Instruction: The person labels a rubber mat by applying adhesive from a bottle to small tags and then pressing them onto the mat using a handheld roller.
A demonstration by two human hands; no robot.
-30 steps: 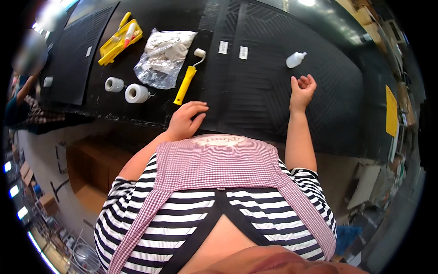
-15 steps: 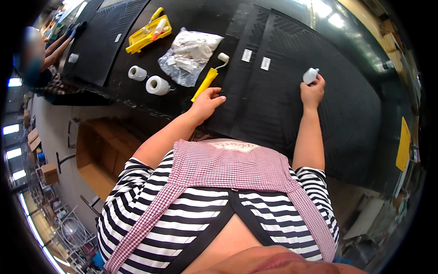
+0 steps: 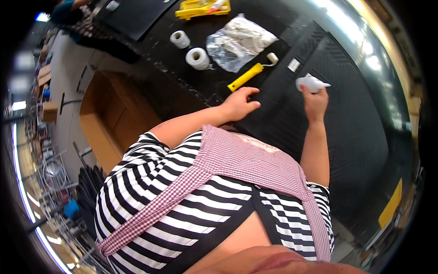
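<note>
My right hand (image 3: pixel 315 105) is closed round a small white squeeze bottle (image 3: pixel 313 84), held on its side with its pointed nozzle to the right. The bottle is above a black ribbed rubber-like sheet (image 3: pixel 351 114), close to a white label (image 3: pixel 294 65). My left hand (image 3: pixel 242 104) is open, thumb and fingers apart, near the sheet's left edge. Just beyond its fingers lies a small paint roller (image 3: pixel 246 77) with a yellow handle and a white head; the hand does not grip it.
A clear plastic bag of whitish pieces (image 3: pixel 244 42) lies beyond the roller. Two white rolls (image 3: pixel 180 39) stand to its left, and a yellow tray (image 3: pixel 191 10) is behind them. A cardboard box (image 3: pixel 102 123) is left of the table. Another person (image 3: pixel 84 27) stands at the upper left.
The whole view has turned and shifted. My right hand has brought the bottle leftward over the sheet, nearer the labels, and only one label shows plainly. My left hand remains open by the roller.
</note>
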